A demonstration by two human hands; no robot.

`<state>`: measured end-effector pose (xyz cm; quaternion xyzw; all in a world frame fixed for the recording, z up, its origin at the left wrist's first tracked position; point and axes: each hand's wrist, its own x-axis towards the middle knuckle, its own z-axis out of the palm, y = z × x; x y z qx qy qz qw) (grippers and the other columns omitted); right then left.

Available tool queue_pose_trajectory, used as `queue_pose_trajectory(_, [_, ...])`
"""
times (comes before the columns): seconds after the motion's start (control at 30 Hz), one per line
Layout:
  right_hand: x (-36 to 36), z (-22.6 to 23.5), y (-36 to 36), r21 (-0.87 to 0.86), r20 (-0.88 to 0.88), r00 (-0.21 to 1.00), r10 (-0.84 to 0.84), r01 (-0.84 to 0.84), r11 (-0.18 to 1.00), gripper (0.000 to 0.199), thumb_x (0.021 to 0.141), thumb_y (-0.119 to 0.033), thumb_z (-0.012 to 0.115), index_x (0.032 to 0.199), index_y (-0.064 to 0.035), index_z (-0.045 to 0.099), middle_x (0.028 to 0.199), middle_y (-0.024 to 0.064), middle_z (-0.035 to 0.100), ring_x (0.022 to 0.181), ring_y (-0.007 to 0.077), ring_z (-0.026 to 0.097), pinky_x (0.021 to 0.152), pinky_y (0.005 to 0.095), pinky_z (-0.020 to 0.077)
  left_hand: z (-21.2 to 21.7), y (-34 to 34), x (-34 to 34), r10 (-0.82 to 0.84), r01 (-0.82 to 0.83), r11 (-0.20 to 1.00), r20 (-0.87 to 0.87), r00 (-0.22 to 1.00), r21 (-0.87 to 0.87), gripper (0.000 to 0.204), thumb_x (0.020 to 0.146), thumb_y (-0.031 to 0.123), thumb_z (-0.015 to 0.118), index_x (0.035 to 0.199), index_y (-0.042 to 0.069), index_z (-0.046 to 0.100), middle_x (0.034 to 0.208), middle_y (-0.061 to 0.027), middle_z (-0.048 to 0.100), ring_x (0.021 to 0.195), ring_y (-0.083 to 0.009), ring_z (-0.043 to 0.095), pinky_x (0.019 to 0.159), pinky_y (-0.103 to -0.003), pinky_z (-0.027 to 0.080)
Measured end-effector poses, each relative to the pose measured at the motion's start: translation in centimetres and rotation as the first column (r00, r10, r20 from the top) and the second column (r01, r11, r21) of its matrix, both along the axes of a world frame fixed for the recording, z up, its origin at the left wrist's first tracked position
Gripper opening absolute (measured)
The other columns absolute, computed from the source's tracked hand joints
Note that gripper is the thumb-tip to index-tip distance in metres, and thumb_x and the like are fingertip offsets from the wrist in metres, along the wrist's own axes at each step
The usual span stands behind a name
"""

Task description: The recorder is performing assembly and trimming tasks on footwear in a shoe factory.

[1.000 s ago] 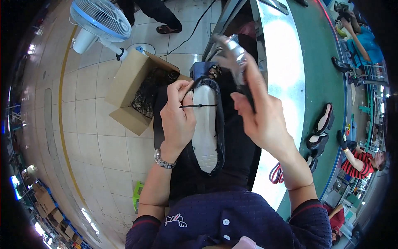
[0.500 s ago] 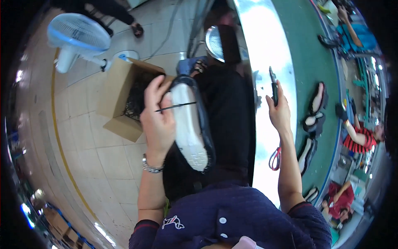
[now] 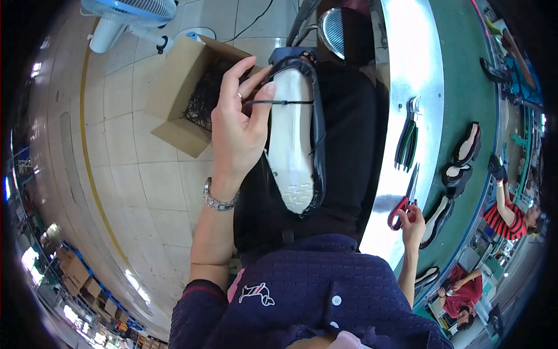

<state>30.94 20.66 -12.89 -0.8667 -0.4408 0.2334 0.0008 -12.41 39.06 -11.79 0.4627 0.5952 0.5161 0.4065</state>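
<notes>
A black shoe upper [image 3: 319, 139], its white sole side facing up, lies over my lap with the toe pointing away. A thin black cord [image 3: 290, 103] runs across it near the toe end. My left hand [image 3: 233, 139] grips the shoe's left edge, thumb beside the cord and index finger raised. Off to the right, on the shiny metal table [image 3: 381, 218], scissors [image 3: 398, 210] with red and black handles point away from me. My right hand [image 3: 413, 227] has its fingers closed on their handles. Just beyond lie pliers [image 3: 408, 142] with dark green grips.
Several black shoes [image 3: 437, 221] rest on a green belt [image 3: 459, 87] right of the table. An open cardboard box [image 3: 174, 87] with black stringy material stands on the floor at left, near a fan [image 3: 125, 23]. Co-workers [image 3: 508, 215] sit across the belt.
The pliers have left my right hand and now lie on the table. That hand has come back toward me and taken the scissors. My left hand and the shoe appear further right in view.
</notes>
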Motion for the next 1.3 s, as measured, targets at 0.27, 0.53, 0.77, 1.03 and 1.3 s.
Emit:
queue_pose_trajectory(0.27, [0.1,-1.7,-1.7,0.268,-0.127,0.991,-0.05,0.083,0.96,0.038,0.085,-0.018,0.074,0.112,0.0006,0.055,0.08,0.0041,0.063,0.07,0.0089,0.059,0.058,0.0223,0.0468,1.5,-6.0,-0.2,-0.09,0.071,0.995,-0.315,0.945,-0.071,0.047,0.085,0.034,0.074,0.11,-0.001,0.055,0.09,-0.0125,0.064,0.071,-0.0195,0.064,0.062,-0.03,0.051])
queue_pose_trajectory(0.53, [-10.0,7.2,6.0,0.126,-0.892,0.452,-0.004,0.257,0.958,0.06,0.083,-0.041,0.075,0.121,-0.0012,0.051,0.083,-0.0033,0.049,0.062,0.0024,0.043,0.051,0.0166,0.0333,2.0,-8.1,-0.2,-0.169,0.106,0.976,-0.36,0.918,-0.188,0.031,0.092,0.027,0.063,0.083,-0.002,0.057,0.068,-0.0141,0.057,0.056,-0.0302,0.055,0.053,-0.036,0.044])
queue_pose_trajectory(0.77, [-18.1,10.5,10.5,-0.218,-0.97,0.171,-0.17,-0.316,0.923,0.085,0.076,-0.063,0.072,0.125,0.0023,0.051,0.08,-0.0038,0.044,0.062,0.003,0.042,0.057,0.0161,0.0337,1.1,-4.5,1.4,0.048,0.022,0.988,-0.442,0.896,0.152,0.048,0.093,0.027,0.06,0.131,-0.002,0.049,0.127,-0.0239,0.053,0.11,-0.0373,0.056,0.091,-0.04,0.046])
queue_pose_trajectory(1.03, [-22.6,9.2,11.1,-0.247,-0.945,0.283,-0.162,-0.297,0.922,0.091,0.084,-0.081,0.021,0.106,-0.0003,0.055,0.074,-0.0033,0.042,0.054,0.0054,0.04,0.045,0.0207,0.0348,-0.2,-2.2,2.9,0.261,-0.117,0.938,-0.446,0.856,0.325,0.012,0.09,0.01,0.064,0.095,0.0,0.068,0.113,-0.0141,0.064,0.092,-0.0275,0.066,0.077,-0.033,0.052])
queue_pose_trajectory(1.3, [-23.1,7.6,11.4,-0.077,-0.968,0.252,0.005,-0.315,0.946,0.066,0.095,-0.068,0.024,0.069,-0.0099,0.042,0.05,-0.0008,0.041,0.039,0.0087,0.038,0.037,0.0217,0.0325,-0.1,-2.5,3.0,0.312,-0.1,0.91,-0.506,0.804,0.403,0.007,0.087,0.004,0.065,0.093,0.0,0.065,0.105,-0.0116,0.064,0.083,-0.0261,0.066,0.065,-0.03,0.053])
